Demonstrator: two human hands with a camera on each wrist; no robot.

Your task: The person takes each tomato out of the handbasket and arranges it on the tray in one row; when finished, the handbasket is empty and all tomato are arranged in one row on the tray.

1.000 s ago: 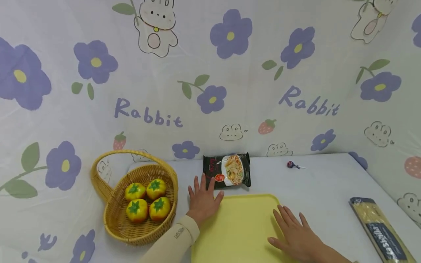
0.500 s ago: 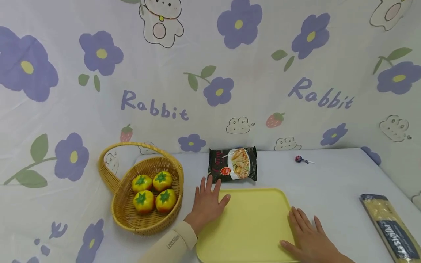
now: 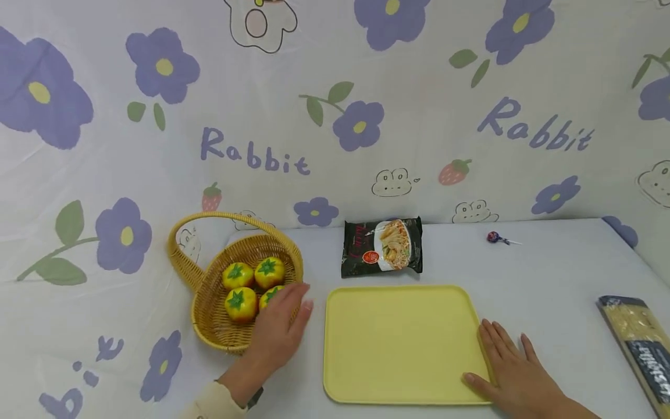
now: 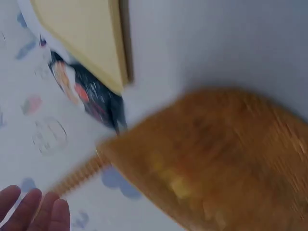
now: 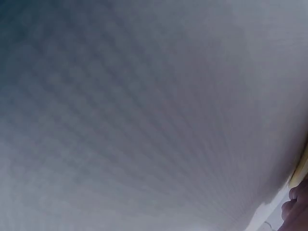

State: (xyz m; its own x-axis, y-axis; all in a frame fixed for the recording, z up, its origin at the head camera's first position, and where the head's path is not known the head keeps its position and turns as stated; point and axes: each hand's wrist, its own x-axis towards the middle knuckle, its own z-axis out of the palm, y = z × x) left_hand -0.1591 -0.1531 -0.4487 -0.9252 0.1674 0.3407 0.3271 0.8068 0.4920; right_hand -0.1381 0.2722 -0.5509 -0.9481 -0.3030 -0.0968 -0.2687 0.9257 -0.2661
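My left hand is over the right side of the wicker basket, fingers extended, partly hiding one fruit. Whether it touches the basket I cannot tell. Several yellow-orange fruits with green star-shaped tops, like persimmons, lie inside. In the blurred left wrist view the fingers show near the basket handle. On the right edge of the yellow tray rests my right hand, its fingers straight. Only a bit of that hand shows in the right wrist view.
Behind the tray lies a black noodle packet. A lollipop is at the back right of the white table. Far right lies a long pack of pale noodles. A flower-print cloth hangs behind.
My left hand has left the tray's left side and moved left to the basket. The right hand stays at the tray's right edge, and the tray now lies slightly apart from the noodle packet.
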